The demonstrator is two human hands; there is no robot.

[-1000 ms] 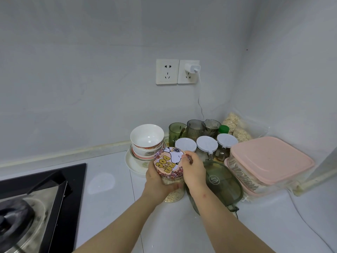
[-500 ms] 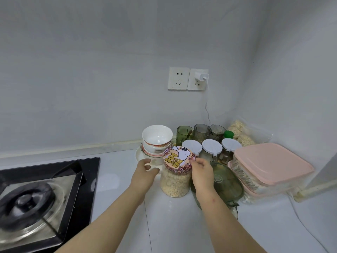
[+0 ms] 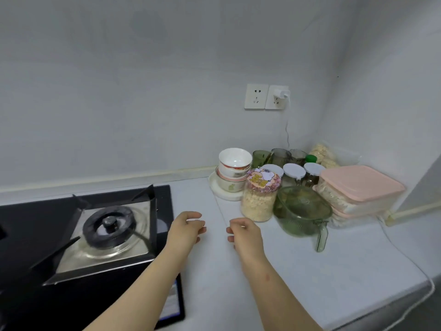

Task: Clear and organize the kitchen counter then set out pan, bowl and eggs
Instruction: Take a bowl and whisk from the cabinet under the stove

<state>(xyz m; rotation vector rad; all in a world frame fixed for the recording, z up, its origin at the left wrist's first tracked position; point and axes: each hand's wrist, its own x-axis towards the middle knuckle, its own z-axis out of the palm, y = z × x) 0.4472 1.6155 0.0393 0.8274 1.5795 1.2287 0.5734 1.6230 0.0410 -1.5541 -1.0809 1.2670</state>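
Glass oat jar (image 3: 258,206), cartoon lid (image 3: 263,180)

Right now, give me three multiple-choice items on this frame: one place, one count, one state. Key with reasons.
1. Where does the oat jar stand?
A) on a wall shelf
B) between the bowl stack and the green glass jug
C) in a sink

2. How many white round lids sit behind that jar?
A) one
B) five
C) three

3. What are the hands doing?
A) left hand and right hand hold nothing above the counter
B) both grip the jar
C) one holds a spoon

Key: 1 B, bowls on the jar's left and jug on its right. 2 C, three lids show in a row. 3 A, both hands' fingers are loosely curled round nothing, apart from the jar.
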